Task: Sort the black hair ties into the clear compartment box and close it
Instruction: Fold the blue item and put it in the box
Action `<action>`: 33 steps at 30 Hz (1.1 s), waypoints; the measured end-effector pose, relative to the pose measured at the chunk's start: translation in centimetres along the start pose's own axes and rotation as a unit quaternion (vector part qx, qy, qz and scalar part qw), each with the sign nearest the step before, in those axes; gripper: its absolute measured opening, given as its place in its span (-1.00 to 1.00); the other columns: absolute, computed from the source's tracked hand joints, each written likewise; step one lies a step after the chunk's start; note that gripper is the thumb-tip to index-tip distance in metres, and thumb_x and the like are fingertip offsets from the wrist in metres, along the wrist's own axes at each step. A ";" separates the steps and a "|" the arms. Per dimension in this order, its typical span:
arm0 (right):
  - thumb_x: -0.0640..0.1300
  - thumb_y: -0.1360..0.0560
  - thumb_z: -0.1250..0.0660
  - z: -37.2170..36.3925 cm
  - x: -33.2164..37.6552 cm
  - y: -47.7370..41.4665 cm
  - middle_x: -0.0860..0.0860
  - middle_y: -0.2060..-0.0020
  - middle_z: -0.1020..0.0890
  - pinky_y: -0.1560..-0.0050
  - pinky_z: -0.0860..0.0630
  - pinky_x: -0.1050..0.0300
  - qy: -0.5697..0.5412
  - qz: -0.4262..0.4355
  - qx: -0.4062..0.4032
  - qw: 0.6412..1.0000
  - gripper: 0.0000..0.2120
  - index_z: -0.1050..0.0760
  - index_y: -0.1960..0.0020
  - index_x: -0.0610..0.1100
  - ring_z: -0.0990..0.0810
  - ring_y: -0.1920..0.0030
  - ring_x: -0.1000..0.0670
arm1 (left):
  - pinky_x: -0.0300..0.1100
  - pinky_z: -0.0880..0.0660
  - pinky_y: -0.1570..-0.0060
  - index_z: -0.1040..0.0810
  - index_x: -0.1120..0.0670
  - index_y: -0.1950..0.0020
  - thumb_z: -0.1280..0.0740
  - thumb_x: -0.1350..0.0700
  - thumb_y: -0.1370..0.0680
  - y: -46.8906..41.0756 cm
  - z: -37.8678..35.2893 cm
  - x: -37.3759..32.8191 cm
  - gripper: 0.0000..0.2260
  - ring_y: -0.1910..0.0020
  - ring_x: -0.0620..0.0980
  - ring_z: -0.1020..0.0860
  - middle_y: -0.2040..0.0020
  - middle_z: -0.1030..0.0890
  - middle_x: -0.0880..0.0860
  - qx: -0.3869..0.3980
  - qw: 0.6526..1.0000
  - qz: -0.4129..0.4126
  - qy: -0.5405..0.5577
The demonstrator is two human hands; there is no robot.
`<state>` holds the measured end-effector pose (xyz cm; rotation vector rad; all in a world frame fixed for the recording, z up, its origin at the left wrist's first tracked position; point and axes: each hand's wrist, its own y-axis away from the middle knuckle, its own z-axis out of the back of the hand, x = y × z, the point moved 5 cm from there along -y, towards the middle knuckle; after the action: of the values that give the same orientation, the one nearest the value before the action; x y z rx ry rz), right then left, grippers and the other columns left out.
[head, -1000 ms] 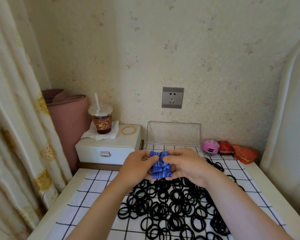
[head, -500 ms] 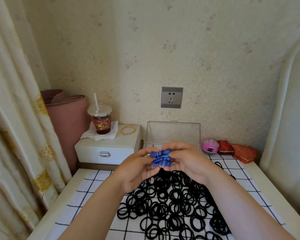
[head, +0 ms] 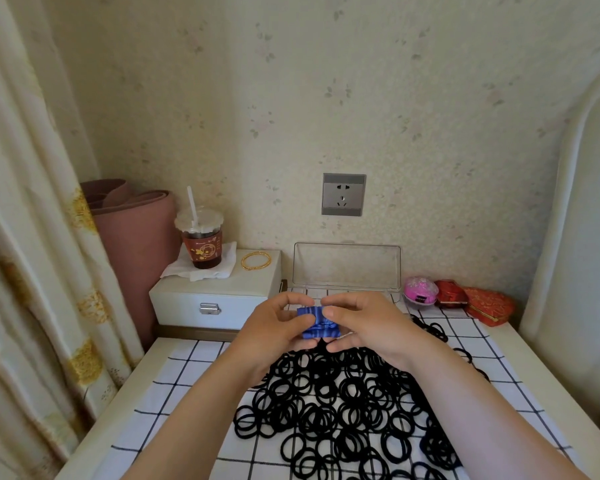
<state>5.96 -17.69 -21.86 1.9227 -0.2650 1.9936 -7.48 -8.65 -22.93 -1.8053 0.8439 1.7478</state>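
A big heap of black hair ties covers the white checked cloth on the table. Behind my hands stands the clear compartment box, its lid raised against the wall; my hands hide most of its tray. Above the far edge of the heap, my left hand and my right hand both pinch a small blue striped item that looks like a bow or a bundle of ties. Fingers cover its sides.
A white drawer box at the back left carries an iced drink cup on a napkin and a gold bangle. A pink case and red embroidered pouches lie at the back right. A curtain hangs at the left.
Both hands rose a little with the blue item and turned it between the fingers. It now shows a flatter, wider face. The heap and the box have not moved.
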 end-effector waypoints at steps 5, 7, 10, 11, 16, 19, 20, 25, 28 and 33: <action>-0.33 -0.54 -0.38 0.2 0.0 0.2 -0.26 0.00 -0.67 0.21 -0.67 0.12 -0.013 -0.002 0.001 1.000 -0.79 -0.61 -0.17 -0.27 -0.71 0.21 -0.09 | -0.06 -0.66 0.11 -0.51 0.08 -0.18 -0.31 0.18 -0.62 -0.1 -0.1 0.2 -0.86 0.25 0.10 -0.68 0.19 -0.71 0.14 0.002 0.996 -0.010 -0.094; -0.35 -0.54 -0.39 0.3 0.0 0.1 -0.22 0.03 -0.68 0.24 -0.66 0.13 -0.023 -0.003 -0.010 1.000 -0.82 -0.62 -0.13 -0.25 -0.71 0.22 -0.08 | -0.07 -0.65 0.16 -0.49 0.02 -0.20 -0.28 0.13 -0.64 -0.1 -0.2 0.4 -0.86 0.28 0.07 -0.65 0.22 -0.67 0.12 0.020 0.990 -0.015 -0.137; -0.36 -0.54 -0.36 0.7 -0.2 -0.1 -0.21 0.09 -0.69 0.27 -0.65 0.15 -0.071 -0.028 -0.019 0.997 -0.86 -0.64 -0.07 -0.24 -0.69 0.22 -0.09 | -0.03 -0.60 0.03 -0.47 -0.20 -0.16 -0.24 0.17 -0.63 0.0 -0.2 -0.2 -0.75 0.15 0.03 -0.62 0.04 -0.63 0.00 0.033 0.973 -0.069 -0.220; -0.37 -0.55 -0.35 0.8 -0.3 -0.1 -0.21 0.13 -0.69 0.29 -0.64 0.16 -0.094 -0.041 -0.015 0.995 -0.86 -0.63 -0.06 -0.25 -0.68 0.24 -0.08 | -0.03 -0.57 -0.03 -0.47 -0.22 -0.15 -0.25 0.23 -0.59 0.3 -0.3 -0.5 -0.67 0.07 0.00 -0.61 -0.01 -0.62 -0.05 0.048 0.971 -0.087 -0.218; -0.36 -0.55 -0.36 0.6 -0.5 0.0 -0.19 0.22 -0.69 0.35 -0.61 0.20 -0.129 -0.078 0.011 0.989 -0.81 -0.60 -0.15 -0.31 -0.67 0.30 -0.03 | 0.01 -0.56 -0.14 -0.59 -0.07 -0.01 -0.40 0.33 -0.42 0.6 -0.5 -1.0 -0.68 -0.14 -0.05 -0.58 -0.12 -0.59 0.01 0.061 0.949 -0.196 -0.238; -0.34 -0.54 -0.37 0.1 -0.6 0.1 -0.19 0.21 -0.70 0.35 -0.61 0.19 -0.113 -0.082 0.021 0.990 -0.79 -0.59 -0.17 -0.29 -0.69 0.28 -0.04 | 0.06 -0.59 -0.08 -0.66 -0.07 0.12 -0.52 0.17 -0.45 0.0 0.1 -0.8 -0.86 0.04 0.02 -0.64 0.03 -0.68 -0.01 0.022 0.950 -0.198 -0.239; -0.34 -0.54 -0.38 0.0 -0.6 0.2 -0.19 0.20 -0.71 0.34 -0.61 0.18 -0.109 -0.080 0.021 0.991 -0.79 -0.59 -0.17 -0.28 -0.70 0.28 -0.04 | 0.05 -0.61 -0.04 -0.66 -0.08 0.13 -0.51 0.16 -0.46 -0.1 0.3 -0.7 -0.87 0.07 0.07 -0.65 0.06 -0.69 0.01 0.014 0.955 -0.188 -0.230; -0.33 -0.54 -0.39 -0.2 -0.4 0.1 -0.22 0.15 -0.71 0.24 -0.66 0.10 -0.045 -0.039 0.008 0.998 -0.83 -0.62 -0.12 -0.25 -0.72 0.22 -0.11 | -0.10 -0.64 0.11 -0.64 0.12 0.08 -0.45 0.28 -0.50 -0.4 0.4 -0.2 -0.92 0.14 0.12 -0.67 0.09 -0.67 0.23 -0.002 0.982 -0.117 -0.145; -0.28 -0.53 -0.42 -0.3 -0.1 0.3 -0.21 0.11 -0.72 0.12 -0.69 0.02 0.017 -0.013 0.010 1.000 -0.84 -0.65 -0.10 -0.20 -0.74 0.15 -0.12 | -0.10 -0.65 0.08 -0.56 0.09 -0.11 -0.44 0.30 -0.50 -0.4 0.4 0.2 -0.77 0.16 0.04 -0.69 0.07 -0.68 0.20 -0.012 0.993 -0.055 -0.104; -0.24 -0.38 -0.57 -0.8 0.4 0.3 -0.08 0.07 -0.73 0.05 -0.68 0.07 0.137 0.029 0.008 0.990 -0.71 -0.67 -0.08 -0.08 -0.74 0.09 -0.01 | -0.17 -0.64 0.07 -0.67 0.11 -0.02 -0.48 0.27 -0.48 -0.8 1.1 0.7 -0.85 0.22 -0.04 -0.67 0.11 -0.71 0.11 -0.046 0.996 0.008 -0.075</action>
<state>5.14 -17.62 -21.45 1.6410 -0.2348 2.2712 -7.64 -7.39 -23.72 -1.7027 0.7299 1.9327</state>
